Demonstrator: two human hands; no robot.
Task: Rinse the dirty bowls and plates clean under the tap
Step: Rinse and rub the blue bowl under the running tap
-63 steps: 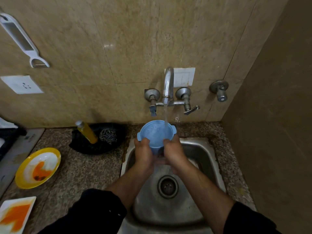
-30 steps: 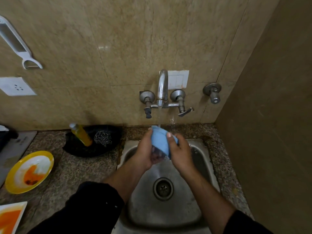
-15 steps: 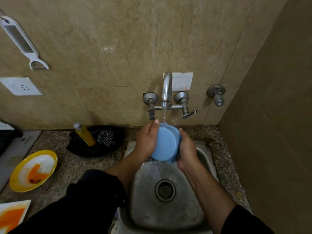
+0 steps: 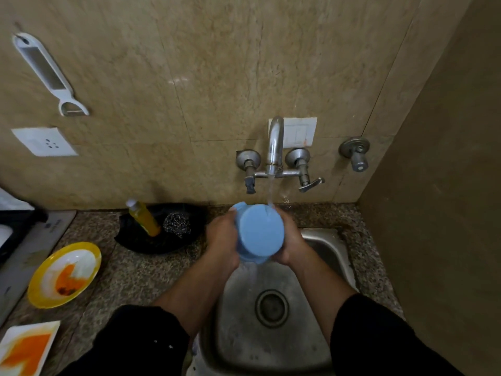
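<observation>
Two grips: left hand [image 4: 221, 240] and right hand [image 4: 291, 241] clasp the blue bowl [image 4: 260, 232], base turned near.
Tap [image 4: 275, 143]: water strikes bowl above sink [image 4: 284, 346].

Legible text: none | board [image 4: 29, 251], left counter: small dark printed marks near its far end, too blurred to read | switch plate [image 4: 298, 131], wall behind tap [image 4: 275, 142]: tiny red mark at lower right corner, too small to make out as letter or number
</observation>
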